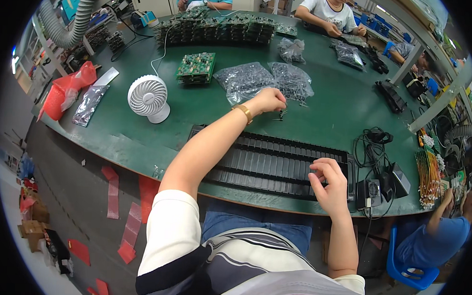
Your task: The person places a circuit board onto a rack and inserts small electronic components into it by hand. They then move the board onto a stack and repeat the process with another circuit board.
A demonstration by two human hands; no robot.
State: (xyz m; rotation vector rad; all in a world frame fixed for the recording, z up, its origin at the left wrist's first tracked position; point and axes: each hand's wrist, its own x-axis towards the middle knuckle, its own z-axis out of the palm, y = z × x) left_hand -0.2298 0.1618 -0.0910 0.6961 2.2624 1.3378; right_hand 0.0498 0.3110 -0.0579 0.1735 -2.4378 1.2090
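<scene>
My left hand (pixel 270 100) reaches across the green table, its fingers pinched together. Whatever sits between those fingertips is too small to make out. Right beside them lie a few small dark pin-like parts (pixel 282 116). Close behind that hand are two clear plastic bags of small dark parts, a left bag (pixel 243 80) and a right bag (pixel 292 79). Over the right end of a long black slotted tray (pixel 266 161), my right hand (pixel 329 186) hovers with thumb and fingers apart, holding nothing visible. My left forearm hides part of the tray's left end.
A white fan (pixel 148 96) and stacked green circuit boards (pixel 196 68) stand left of the bags. More boards (pixel 214 29) line the back. Black cables and an adapter (pixel 370 193) lie right of the tray. Co-workers sit at the far side and right.
</scene>
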